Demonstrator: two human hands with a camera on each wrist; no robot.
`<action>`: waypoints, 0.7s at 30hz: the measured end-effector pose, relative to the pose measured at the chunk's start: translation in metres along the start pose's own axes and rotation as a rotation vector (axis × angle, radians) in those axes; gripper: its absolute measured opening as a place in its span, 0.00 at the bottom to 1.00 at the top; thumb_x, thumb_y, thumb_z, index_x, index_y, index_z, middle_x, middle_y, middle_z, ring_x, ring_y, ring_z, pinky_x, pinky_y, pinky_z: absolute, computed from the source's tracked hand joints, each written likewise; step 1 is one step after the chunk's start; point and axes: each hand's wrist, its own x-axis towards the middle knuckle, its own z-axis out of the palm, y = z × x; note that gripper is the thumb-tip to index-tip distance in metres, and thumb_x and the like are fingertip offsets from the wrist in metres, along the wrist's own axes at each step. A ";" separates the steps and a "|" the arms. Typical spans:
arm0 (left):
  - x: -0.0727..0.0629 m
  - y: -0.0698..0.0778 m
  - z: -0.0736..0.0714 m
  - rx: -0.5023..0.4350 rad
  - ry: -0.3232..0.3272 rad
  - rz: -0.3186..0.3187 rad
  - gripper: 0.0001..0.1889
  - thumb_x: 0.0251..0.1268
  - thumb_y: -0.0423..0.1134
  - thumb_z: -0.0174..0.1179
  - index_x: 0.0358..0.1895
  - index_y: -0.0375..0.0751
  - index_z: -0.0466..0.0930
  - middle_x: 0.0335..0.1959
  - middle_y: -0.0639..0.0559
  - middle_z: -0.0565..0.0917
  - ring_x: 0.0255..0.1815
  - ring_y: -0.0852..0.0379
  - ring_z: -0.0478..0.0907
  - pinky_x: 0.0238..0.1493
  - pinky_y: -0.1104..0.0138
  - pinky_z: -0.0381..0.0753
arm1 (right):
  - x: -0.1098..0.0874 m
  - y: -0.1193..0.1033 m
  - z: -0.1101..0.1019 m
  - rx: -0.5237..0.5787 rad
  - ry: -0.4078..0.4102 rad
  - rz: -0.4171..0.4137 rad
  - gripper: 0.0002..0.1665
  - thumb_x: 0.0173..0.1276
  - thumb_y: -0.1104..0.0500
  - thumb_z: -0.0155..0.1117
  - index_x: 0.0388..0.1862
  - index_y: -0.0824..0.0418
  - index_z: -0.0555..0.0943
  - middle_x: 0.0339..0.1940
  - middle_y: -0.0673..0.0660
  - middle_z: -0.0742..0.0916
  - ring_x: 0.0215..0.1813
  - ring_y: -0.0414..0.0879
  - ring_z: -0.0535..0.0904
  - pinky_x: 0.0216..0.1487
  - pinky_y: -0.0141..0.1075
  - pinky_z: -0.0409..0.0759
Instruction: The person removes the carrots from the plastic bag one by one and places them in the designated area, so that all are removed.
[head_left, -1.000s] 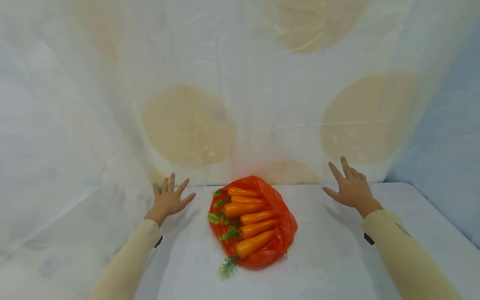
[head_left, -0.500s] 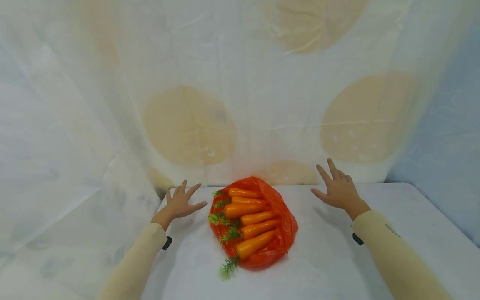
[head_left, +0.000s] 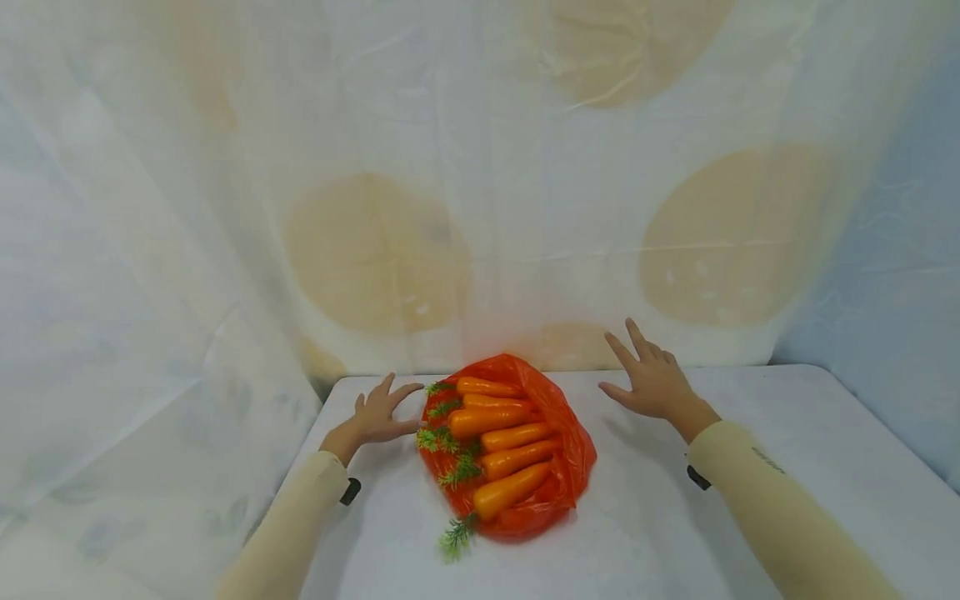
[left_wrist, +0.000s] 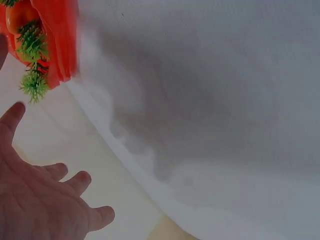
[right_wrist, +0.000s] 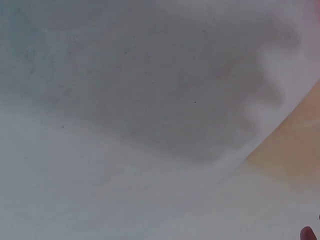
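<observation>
Several orange carrots point(head_left: 491, 419) with green leafy tops lie side by side on a red plastic bag point(head_left: 573, 450) in the middle of the table. Their leafy tops point(head_left: 459, 467) point left. My left hand point(head_left: 377, 419) is at the bag's left edge, fingers spread, with thumb and forefinger right by the green tops. In the left wrist view the spread left hand point(left_wrist: 40, 200) is beside the red bag point(left_wrist: 62, 40) and holds nothing. To the right of the bag, apart from it, my right hand point(head_left: 658, 387) is over the table with spread fingers. Only a fingertip point(right_wrist: 308, 234) shows in the right wrist view.
The white table point(head_left: 675, 533) ends at a back edge just behind the bag. A pale curtain with tan circles point(head_left: 378, 250) hangs behind it. More pale sheeting point(head_left: 112, 333) closes the left side, and a bluish sheet point(head_left: 892, 317) stands along the right.
My left hand has moved right and slightly down, up to the bag's left edge. My right hand has moved left toward the bag. Bag and carrots have stayed put.
</observation>
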 end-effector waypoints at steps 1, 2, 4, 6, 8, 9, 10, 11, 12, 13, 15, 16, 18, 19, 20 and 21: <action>0.001 0.000 0.001 -0.003 -0.014 0.006 0.36 0.62 0.57 0.63 0.73 0.61 0.63 0.79 0.32 0.48 0.79 0.31 0.48 0.66 0.24 0.41 | 0.001 -0.002 0.000 0.009 -0.001 -0.002 0.54 0.65 0.34 0.59 0.81 0.51 0.47 0.82 0.68 0.46 0.70 0.72 0.64 0.65 0.71 0.63; 0.002 0.000 0.003 -0.007 -0.030 0.015 0.35 0.62 0.56 0.63 0.73 0.61 0.64 0.79 0.32 0.50 0.79 0.32 0.48 0.66 0.24 0.42 | 0.001 -0.004 -0.001 0.016 0.001 -0.006 0.54 0.65 0.34 0.59 0.81 0.51 0.48 0.82 0.68 0.46 0.70 0.72 0.65 0.65 0.71 0.63; 0.003 0.000 0.006 -0.022 -0.068 0.047 0.33 0.62 0.52 0.63 0.71 0.59 0.66 0.77 0.31 0.55 0.78 0.32 0.52 0.65 0.24 0.47 | 0.002 -0.009 -0.002 0.029 0.006 -0.016 0.54 0.65 0.34 0.60 0.81 0.52 0.49 0.82 0.68 0.46 0.70 0.72 0.65 0.65 0.71 0.64; 0.003 0.000 0.008 -0.052 -0.105 0.069 0.32 0.63 0.50 0.63 0.71 0.57 0.67 0.75 0.31 0.59 0.75 0.32 0.57 0.65 0.27 0.54 | 0.002 -0.014 -0.002 0.040 0.010 -0.035 0.53 0.65 0.35 0.60 0.81 0.53 0.50 0.82 0.68 0.47 0.70 0.72 0.66 0.65 0.70 0.65; 0.002 0.000 0.010 -0.093 -0.133 0.074 0.31 0.63 0.49 0.64 0.70 0.54 0.68 0.71 0.31 0.63 0.72 0.33 0.61 0.65 0.31 0.61 | 0.003 -0.019 -0.002 0.046 0.014 -0.060 0.53 0.66 0.34 0.60 0.81 0.52 0.50 0.82 0.68 0.47 0.69 0.72 0.67 0.64 0.70 0.66; 0.002 0.000 0.010 -0.113 -0.140 0.072 0.31 0.64 0.48 0.64 0.70 0.53 0.69 0.70 0.31 0.65 0.70 0.33 0.62 0.64 0.33 0.64 | 0.004 -0.021 -0.001 0.048 0.014 -0.070 0.53 0.66 0.34 0.60 0.81 0.52 0.51 0.82 0.68 0.47 0.68 0.71 0.68 0.64 0.69 0.67; 0.001 0.001 0.011 -0.132 -0.143 0.065 0.31 0.64 0.48 0.64 0.70 0.53 0.69 0.69 0.32 0.66 0.69 0.34 0.63 0.64 0.36 0.66 | 0.004 -0.022 -0.001 0.054 0.013 -0.078 0.52 0.66 0.34 0.59 0.81 0.52 0.51 0.82 0.67 0.47 0.68 0.71 0.68 0.64 0.69 0.67; 0.002 0.002 0.011 -0.143 -0.143 0.059 0.30 0.64 0.47 0.64 0.70 0.52 0.69 0.68 0.32 0.67 0.69 0.35 0.64 0.64 0.37 0.67 | 0.004 -0.024 -0.001 0.055 0.015 -0.084 0.52 0.66 0.34 0.59 0.81 0.52 0.51 0.82 0.67 0.48 0.68 0.71 0.68 0.64 0.69 0.67; 0.002 0.003 0.012 -0.153 -0.143 0.056 0.31 0.64 0.46 0.64 0.70 0.52 0.69 0.68 0.33 0.68 0.69 0.35 0.63 0.64 0.38 0.67 | 0.004 -0.025 0.000 0.055 0.014 -0.085 0.52 0.66 0.34 0.59 0.81 0.52 0.51 0.82 0.67 0.48 0.68 0.71 0.69 0.64 0.69 0.67; 0.002 0.004 0.013 -0.159 -0.143 0.054 0.31 0.64 0.46 0.64 0.70 0.52 0.68 0.67 0.32 0.68 0.69 0.35 0.63 0.64 0.38 0.67 | 0.004 -0.026 -0.001 0.062 0.015 -0.083 0.52 0.66 0.34 0.59 0.81 0.51 0.51 0.82 0.67 0.48 0.68 0.71 0.69 0.64 0.69 0.67; 0.004 0.007 0.015 -0.136 -0.134 0.050 0.32 0.63 0.46 0.65 0.70 0.51 0.68 0.67 0.32 0.68 0.68 0.33 0.63 0.62 0.36 0.68 | 0.003 -0.027 -0.001 0.071 0.019 -0.081 0.52 0.65 0.34 0.60 0.80 0.51 0.51 0.82 0.67 0.48 0.67 0.70 0.69 0.64 0.69 0.67; 0.005 0.007 0.016 -0.117 -0.130 0.043 0.32 0.62 0.46 0.65 0.71 0.51 0.68 0.67 0.31 0.68 0.68 0.32 0.64 0.61 0.34 0.68 | 0.003 -0.027 -0.001 0.075 0.024 -0.083 0.52 0.65 0.35 0.61 0.80 0.52 0.52 0.82 0.67 0.49 0.67 0.71 0.69 0.63 0.69 0.67; 0.006 0.008 0.018 -0.082 -0.118 0.013 0.33 0.61 0.47 0.66 0.70 0.52 0.68 0.67 0.31 0.67 0.67 0.30 0.64 0.59 0.32 0.67 | 0.003 -0.028 -0.001 0.071 0.028 -0.090 0.52 0.66 0.35 0.61 0.80 0.52 0.52 0.82 0.67 0.49 0.67 0.71 0.70 0.63 0.69 0.68; 0.007 0.008 0.020 -0.065 -0.112 -0.005 0.33 0.60 0.47 0.66 0.70 0.52 0.68 0.67 0.30 0.67 0.67 0.30 0.64 0.58 0.31 0.67 | 0.003 -0.029 0.000 0.073 0.030 -0.095 0.52 0.65 0.35 0.61 0.80 0.52 0.52 0.82 0.67 0.49 0.67 0.71 0.70 0.63 0.69 0.68; 0.007 0.008 0.021 -0.045 -0.111 -0.027 0.33 0.60 0.47 0.66 0.70 0.53 0.69 0.68 0.31 0.67 0.67 0.29 0.64 0.58 0.30 0.66 | 0.003 -0.030 0.000 0.077 0.032 -0.102 0.52 0.65 0.35 0.61 0.80 0.52 0.53 0.82 0.67 0.50 0.67 0.71 0.70 0.63 0.69 0.68; 0.007 0.008 0.022 -0.029 -0.111 -0.045 0.32 0.60 0.48 0.66 0.70 0.55 0.69 0.68 0.31 0.67 0.67 0.29 0.64 0.59 0.29 0.65 | 0.003 -0.031 0.001 0.079 0.033 -0.109 0.51 0.65 0.35 0.61 0.80 0.52 0.53 0.82 0.67 0.50 0.67 0.71 0.70 0.63 0.69 0.68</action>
